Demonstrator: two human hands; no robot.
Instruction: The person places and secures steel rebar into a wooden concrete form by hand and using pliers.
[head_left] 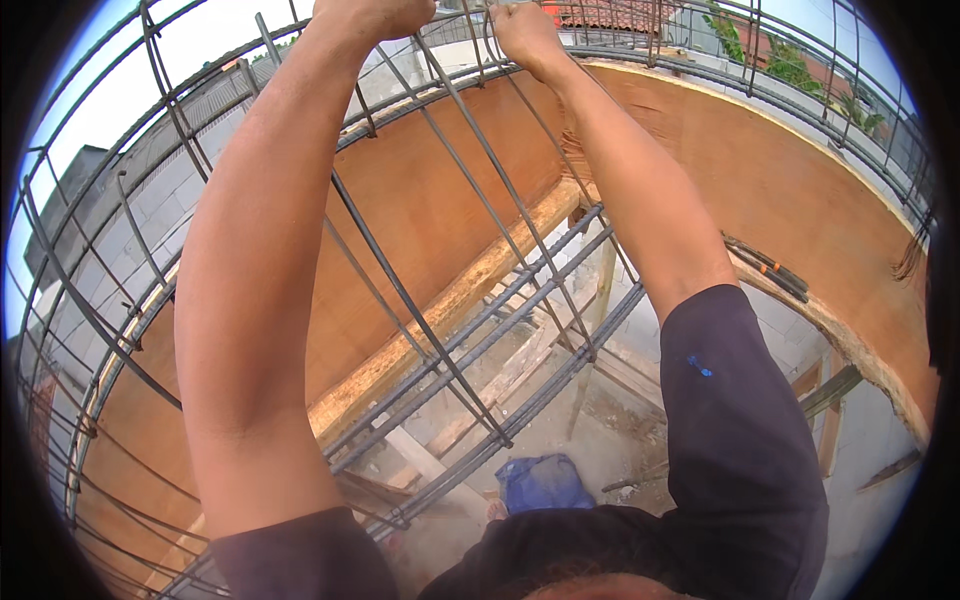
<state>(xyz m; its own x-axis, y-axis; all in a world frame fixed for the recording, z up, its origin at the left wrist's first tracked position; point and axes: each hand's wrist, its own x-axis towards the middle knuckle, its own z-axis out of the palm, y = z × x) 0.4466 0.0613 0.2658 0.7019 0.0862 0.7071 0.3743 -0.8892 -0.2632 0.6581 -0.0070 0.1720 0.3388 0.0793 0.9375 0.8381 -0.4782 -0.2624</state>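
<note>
Both my arms reach up and away from me into a cage of steel reinforcing bars [470,330]. My left hand [375,14] is closed around a bar at the top edge of the picture. My right hand [522,30] is closed around another bar just beside it. The long bars [540,300] run diagonally beneath my arms, crossed by thinner stirrup bars [400,290]. What my fingers hold besides the bars is cut off by the frame edge.
Brown plywood formwork [760,170] lines both sides of the cage. Timber props [600,300] and planks stand below. A blue bag [540,482] lies on the dusty ground far beneath. Grey block walls [130,220] and rooftops lie beyond.
</note>
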